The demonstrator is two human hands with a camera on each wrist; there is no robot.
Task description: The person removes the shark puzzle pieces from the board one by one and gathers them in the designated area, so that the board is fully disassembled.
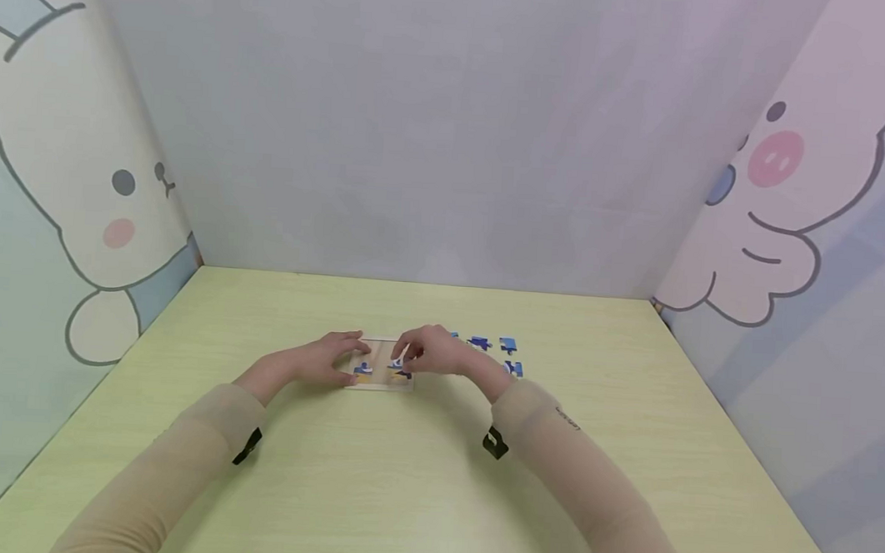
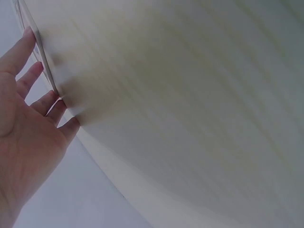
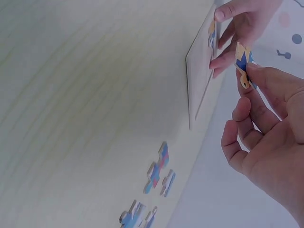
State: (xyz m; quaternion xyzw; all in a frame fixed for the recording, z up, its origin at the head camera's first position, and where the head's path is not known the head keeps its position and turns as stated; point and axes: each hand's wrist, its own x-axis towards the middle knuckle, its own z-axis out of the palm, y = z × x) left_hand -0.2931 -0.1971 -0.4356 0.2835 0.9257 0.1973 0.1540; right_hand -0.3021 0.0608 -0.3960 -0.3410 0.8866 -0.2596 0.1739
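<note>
A shallow puzzle tray (image 1: 378, 387) with a light rim lies on the table. One blue, white and yellow jigsaw piece (image 1: 363, 373) sits in its near left part. My left hand (image 1: 327, 359) rests at the tray's left end, fingers spread, with fingertips and thumb touching it. In the left wrist view, the left hand (image 2: 33, 114) has its fingers extended against the tray's edge. My right hand (image 1: 434, 351) is above the tray's right part. Between thumb and forefinger it pinches a yellow and blue jigsaw piece (image 3: 244, 64); its other fingers (image 3: 230, 137) are curled loosely.
Several loose blue jigsaw pieces (image 1: 508, 346) lie on the table to the right of the tray, partly behind the right wrist. The pale yellow table (image 1: 401, 491) meets a plain back wall (image 1: 434, 142) and side walls printed with cartoon animals.
</note>
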